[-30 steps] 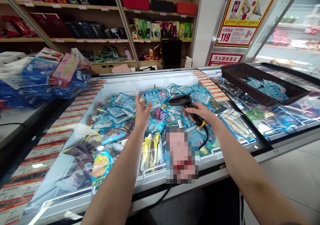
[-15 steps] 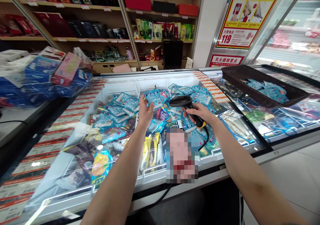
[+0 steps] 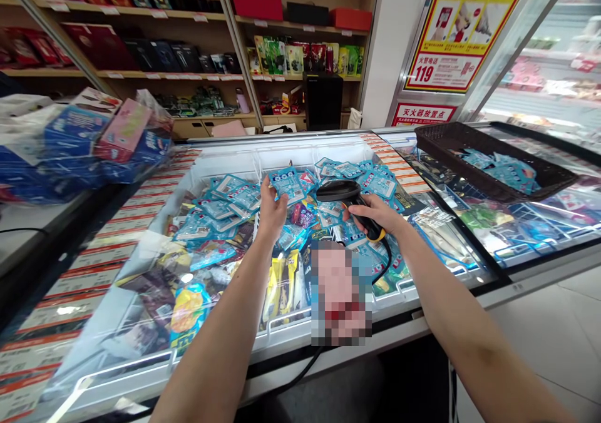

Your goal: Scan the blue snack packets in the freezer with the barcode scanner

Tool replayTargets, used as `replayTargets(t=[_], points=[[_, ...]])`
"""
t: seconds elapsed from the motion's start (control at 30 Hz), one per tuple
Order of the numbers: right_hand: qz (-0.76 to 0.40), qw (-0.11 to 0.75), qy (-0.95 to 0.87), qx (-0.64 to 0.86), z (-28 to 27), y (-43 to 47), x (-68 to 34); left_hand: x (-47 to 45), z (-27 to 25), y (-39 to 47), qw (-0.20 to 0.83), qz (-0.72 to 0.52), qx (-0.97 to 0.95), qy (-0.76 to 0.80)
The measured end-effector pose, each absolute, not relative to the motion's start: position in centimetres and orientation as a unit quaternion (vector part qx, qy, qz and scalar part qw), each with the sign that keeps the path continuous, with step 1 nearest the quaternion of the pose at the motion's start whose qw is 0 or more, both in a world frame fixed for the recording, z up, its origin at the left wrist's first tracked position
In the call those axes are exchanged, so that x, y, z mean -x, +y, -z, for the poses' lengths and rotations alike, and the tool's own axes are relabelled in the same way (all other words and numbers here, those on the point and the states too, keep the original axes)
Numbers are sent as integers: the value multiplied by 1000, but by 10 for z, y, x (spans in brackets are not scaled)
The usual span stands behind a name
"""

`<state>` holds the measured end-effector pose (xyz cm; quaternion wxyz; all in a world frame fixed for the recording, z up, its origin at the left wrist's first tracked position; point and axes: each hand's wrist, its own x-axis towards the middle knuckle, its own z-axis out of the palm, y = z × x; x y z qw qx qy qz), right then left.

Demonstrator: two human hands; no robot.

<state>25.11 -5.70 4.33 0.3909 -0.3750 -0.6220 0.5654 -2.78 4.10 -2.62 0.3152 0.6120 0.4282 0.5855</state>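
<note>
My left hand is closed on the edge of a blue packet, whose printed face with a barcode is turned up. Wrapped round the handle of a black and yellow barcode scanner is my right hand. The scanner's head points left, close to the packet and apart from it. More blue packets lie in loose heaps on both sides of my hands, on the glass top of a freezer. From the scanner's handle a black cable loops down towards me.
Wrapped ice creams show under the glass. A dark basket with several blue packets stands at the right. Bagged boxes are piled at the left. Behind the freezer are stocked shelves. A blurred pinkish patch covers something near the front edge.
Almost nothing differs. Both hands keep the same hold on packet and scanner, and the view has shifted very slightly.
</note>
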Motion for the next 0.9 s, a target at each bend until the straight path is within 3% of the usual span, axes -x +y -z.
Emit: replayTargets(t=[0.37,0.9], points=[[-551,412,-617,382,-41,-54,-252,28,25,43,282,-579,-616,454],[-554,464,-558,409,-38,-48,-259,35,-13,10,-13,-486,-567,665]])
